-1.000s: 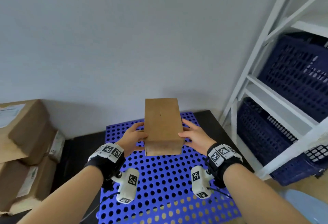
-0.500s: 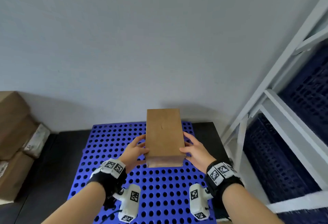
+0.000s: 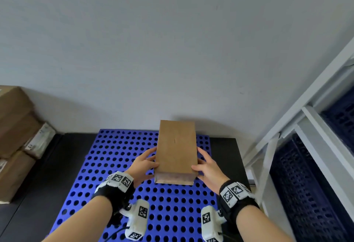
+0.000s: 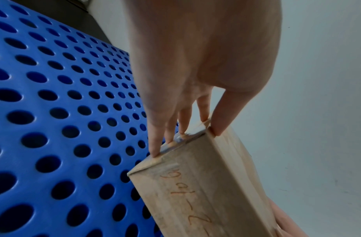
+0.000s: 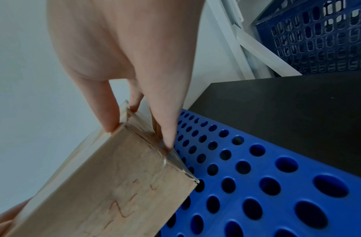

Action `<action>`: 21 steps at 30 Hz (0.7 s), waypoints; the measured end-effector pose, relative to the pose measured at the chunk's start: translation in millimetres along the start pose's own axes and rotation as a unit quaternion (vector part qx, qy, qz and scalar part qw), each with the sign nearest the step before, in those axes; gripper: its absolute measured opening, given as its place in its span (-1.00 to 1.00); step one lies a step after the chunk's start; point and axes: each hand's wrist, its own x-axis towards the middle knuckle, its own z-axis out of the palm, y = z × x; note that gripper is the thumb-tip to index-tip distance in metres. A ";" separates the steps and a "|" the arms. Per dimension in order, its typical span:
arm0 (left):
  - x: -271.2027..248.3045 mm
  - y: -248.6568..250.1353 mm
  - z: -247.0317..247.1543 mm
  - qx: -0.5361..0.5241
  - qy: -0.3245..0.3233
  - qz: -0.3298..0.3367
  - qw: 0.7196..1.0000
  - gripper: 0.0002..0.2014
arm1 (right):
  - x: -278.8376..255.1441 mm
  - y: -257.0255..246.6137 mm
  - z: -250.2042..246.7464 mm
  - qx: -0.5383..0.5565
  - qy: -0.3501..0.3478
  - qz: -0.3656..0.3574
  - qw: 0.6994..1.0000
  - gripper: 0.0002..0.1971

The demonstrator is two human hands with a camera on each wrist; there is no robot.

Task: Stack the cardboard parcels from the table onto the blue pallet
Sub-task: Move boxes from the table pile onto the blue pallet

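A plain brown cardboard parcel is held lengthwise between both hands, just above the far right part of the blue perforated pallet. My left hand grips its left side near the near end, thumb on top. On the opposite side my right hand grips it the same way. In the left wrist view the fingers press the parcel over the pallet. The right wrist view shows handwriting on the parcel's underside, clear of the pallet.
More cardboard parcels are stacked at the left on the black surface. A white shelf frame holding dark blue crates stands close on the right. A grey wall rises right behind the pallet.
Both hands have carried the parcel forward and lower, toward the pallet's far right part. The view has swung right, so the parcel stack sits further left.
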 end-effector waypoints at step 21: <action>2.2 -19.9 4.4 -0.032 0.030 -0.011 0.999 -0.45 | -0.3 10.3 -1.5 -0.029 0.023 0.011 0.999 -0.32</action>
